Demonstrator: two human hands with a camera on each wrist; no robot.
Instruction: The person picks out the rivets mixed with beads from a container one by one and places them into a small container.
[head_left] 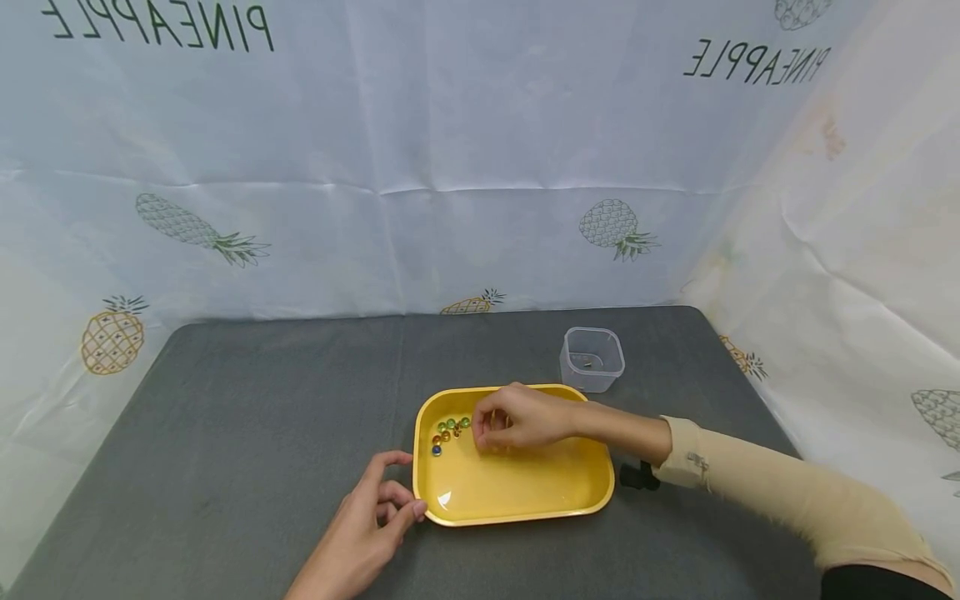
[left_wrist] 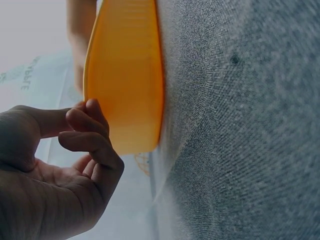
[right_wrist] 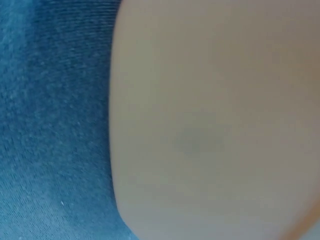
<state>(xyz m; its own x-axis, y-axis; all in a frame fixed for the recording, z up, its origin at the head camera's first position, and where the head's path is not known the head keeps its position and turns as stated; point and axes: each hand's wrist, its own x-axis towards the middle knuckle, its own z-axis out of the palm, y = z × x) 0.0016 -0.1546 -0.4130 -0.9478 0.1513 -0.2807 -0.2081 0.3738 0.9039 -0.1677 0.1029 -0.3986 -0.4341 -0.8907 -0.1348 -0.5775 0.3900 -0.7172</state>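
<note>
Beads (head_left: 446,436) lie in the far left part of a yellow tray (head_left: 525,492), which stands right of centre on a dark grey table (head_left: 262,417). Nearest of all is the left hand (head_left: 367,521), reaching from the near side to the tray's left end: the thumb touches the near left corner, the forefinger comes to the left side a little farther off, and the other fingers bend loosely between, so it is spread rather than clenched and only touches the tray. Farther in, a beige sleeve (head_left: 780,487) crosses from the right, with a black object (head_left: 639,477) just beside the tray's right end. Beyond its cuff the right hand (head_left: 521,417) dips into the tray just right of the beads, fingers and thumb curled toward each other; whether a bead is between the tips I cannot tell, and the right wrist view, mostly a blurred pale surface (right_wrist: 210,125), does not settle it. The beads sit close together in a bent line, a blue one nearest, amber ones beyond, green ones farthest. Past the tray's far right corner stands a clear tub (head_left: 573,379) with something tiny on its bottom. Farthest back hangs a pale cloth (head_left: 487,117) printed with pineapples and reversed lettering
</note>
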